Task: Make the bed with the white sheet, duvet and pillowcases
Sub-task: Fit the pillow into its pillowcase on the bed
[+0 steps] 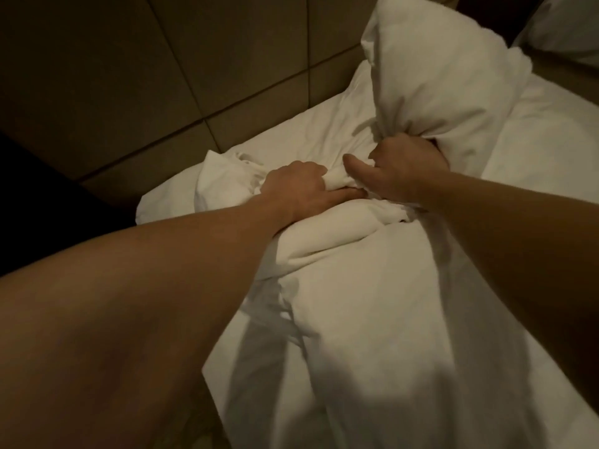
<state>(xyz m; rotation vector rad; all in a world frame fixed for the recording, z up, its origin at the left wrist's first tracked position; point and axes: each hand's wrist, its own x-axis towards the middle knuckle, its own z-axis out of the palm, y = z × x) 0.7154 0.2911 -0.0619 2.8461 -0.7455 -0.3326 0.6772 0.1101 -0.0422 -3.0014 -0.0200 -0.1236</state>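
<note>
Both hands are closed on white cloth in the middle of the view, close together, almost touching. With my left hand (299, 189) I hold a bunch of loose fabric, which I take for the pillowcase (227, 179); its crumpled free part lies to the left of this hand, on the bed. With my right hand (403, 170) I grip the near end of the pillow (431, 79), fingers curled around the gathered corner. From this hand the pillow stands up and away from me, its long axis running from my grip toward the far right, so the far end is the highest one. My right hand is therefore the one on the pillow, and the left is just beside it with the opening of the case, I think, though I cannot see the opening clearly. Under my arms, nearer to me, the duvet (372, 319) lies in big folds over the white sheet (551, 140) of the bed. I judge the next move must bring the case along the pillow's axis, away from me. Beyond the bed there is a dim panelled wall (162, 76).
</note>
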